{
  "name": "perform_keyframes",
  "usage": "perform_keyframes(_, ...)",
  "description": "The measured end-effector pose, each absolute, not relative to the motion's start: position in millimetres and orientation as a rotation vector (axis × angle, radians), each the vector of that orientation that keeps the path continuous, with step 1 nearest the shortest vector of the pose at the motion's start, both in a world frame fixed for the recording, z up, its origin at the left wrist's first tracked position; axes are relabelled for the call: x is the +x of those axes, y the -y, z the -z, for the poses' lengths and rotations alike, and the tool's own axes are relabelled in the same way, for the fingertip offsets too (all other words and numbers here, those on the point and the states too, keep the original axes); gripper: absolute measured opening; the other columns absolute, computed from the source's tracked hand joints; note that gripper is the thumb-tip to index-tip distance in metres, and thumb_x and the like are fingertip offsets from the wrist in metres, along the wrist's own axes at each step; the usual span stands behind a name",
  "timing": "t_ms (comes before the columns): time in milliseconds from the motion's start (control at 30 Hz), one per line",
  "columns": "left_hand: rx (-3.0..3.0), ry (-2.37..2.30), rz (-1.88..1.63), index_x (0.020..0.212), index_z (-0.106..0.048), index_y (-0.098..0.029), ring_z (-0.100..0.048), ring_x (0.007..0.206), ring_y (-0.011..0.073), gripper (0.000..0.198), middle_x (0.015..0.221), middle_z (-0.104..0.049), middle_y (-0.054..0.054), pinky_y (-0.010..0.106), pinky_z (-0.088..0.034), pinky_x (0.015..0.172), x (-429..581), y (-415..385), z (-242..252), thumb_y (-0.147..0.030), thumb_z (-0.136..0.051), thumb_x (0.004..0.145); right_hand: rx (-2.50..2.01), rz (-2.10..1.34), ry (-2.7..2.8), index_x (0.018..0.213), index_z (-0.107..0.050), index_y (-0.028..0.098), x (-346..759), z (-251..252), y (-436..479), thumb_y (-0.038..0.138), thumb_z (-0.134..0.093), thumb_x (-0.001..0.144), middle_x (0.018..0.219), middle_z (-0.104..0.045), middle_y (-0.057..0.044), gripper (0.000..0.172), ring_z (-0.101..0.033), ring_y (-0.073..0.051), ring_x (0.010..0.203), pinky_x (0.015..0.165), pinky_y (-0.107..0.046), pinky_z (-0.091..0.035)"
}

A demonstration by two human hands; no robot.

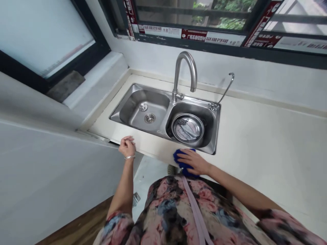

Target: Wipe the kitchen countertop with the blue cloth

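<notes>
My right hand (pixel 193 161) lies over a dark blue cloth (pixel 180 157) at the front edge of the pale countertop (pixel 258 143), just in front of the right sink bowl. Its fingers press on the cloth, and part of the cloth hangs below the edge. My left hand (pixel 127 146), with a bracelet at the wrist, hovers by the counter edge in front of the left bowl. Its fingers are curled in, and nothing shows in them. A steel double sink (pixel 163 133) is set into the counter beyond both hands.
In the right bowl sits a round metal strainer (pixel 176 131) holding a crumpled grey item. A curved faucet (pixel 177 73) rises behind the sink. A thin bent metal spout (pixel 226 89) stands at its back right corner. The left bowl holds a loose drain piece (pixel 143 107).
</notes>
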State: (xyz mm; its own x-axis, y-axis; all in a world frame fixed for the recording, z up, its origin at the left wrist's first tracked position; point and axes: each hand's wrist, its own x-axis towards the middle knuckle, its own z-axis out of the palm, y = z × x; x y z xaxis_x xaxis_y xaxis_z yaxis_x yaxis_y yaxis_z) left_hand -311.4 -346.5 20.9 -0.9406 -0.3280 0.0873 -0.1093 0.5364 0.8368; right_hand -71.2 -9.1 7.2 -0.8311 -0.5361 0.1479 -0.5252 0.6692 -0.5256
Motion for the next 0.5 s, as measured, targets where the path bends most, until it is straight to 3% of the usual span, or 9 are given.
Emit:
perform_keyframes(233, 0.443, 2.603, 1.269, 0.103, -0.072, -0.018, -0.066, 0.066, 0.0110, 0.035, 0.091, -0.078, 0.002, 0.023, -0.050, 0.069, -354.3, 364.3, -21.9, -0.018, -0.039, 0.092, -0.560, 0.759, -2.862, 0.151, -0.063, 0.032, 47.7, -13.3, -88.6, 0.046, -0.052, 0.099, 0.159, -0.058, -0.004, 0.055, -0.039, -0.029, 0.159, 0.132, -0.057, -0.033)
perform_keyframes(367, 0.509, 2.703, 1.136, 0.092, -0.079, -0.027, -0.068, 0.079, 0.0181, 0.028, 0.088, -0.080, -0.001, 0.029, -0.048, 0.077, -353.8, 356.2, -15.3, -0.022, -0.052, 0.089, -0.423, 0.673, -2.883, 0.146, -0.068, 0.030, 51.6, -8.2, -79.6, 0.046, -0.050, 0.097, 0.159, -0.057, -0.006, 0.055, -0.043, -0.032, 0.156, 0.130, -0.061, -0.035)
perform_keyframes(500, 0.532, 2.762, 1.048, 0.094, -0.081, -0.029, -0.069, 0.083, 0.0200, 0.032, 0.090, -0.081, -0.002, 0.031, -0.046, 0.079, -351.8, 354.4, -15.7, -0.022, -0.050, 0.092, -0.484, 0.675, -2.918, 0.153, -0.061, 0.027, 10.2, -8.9, -45.7, 0.042, -0.052, 0.096, 0.164, -0.052, -0.007, 0.060, -0.037, -0.034, 0.159, 0.130, -0.063, -0.032)
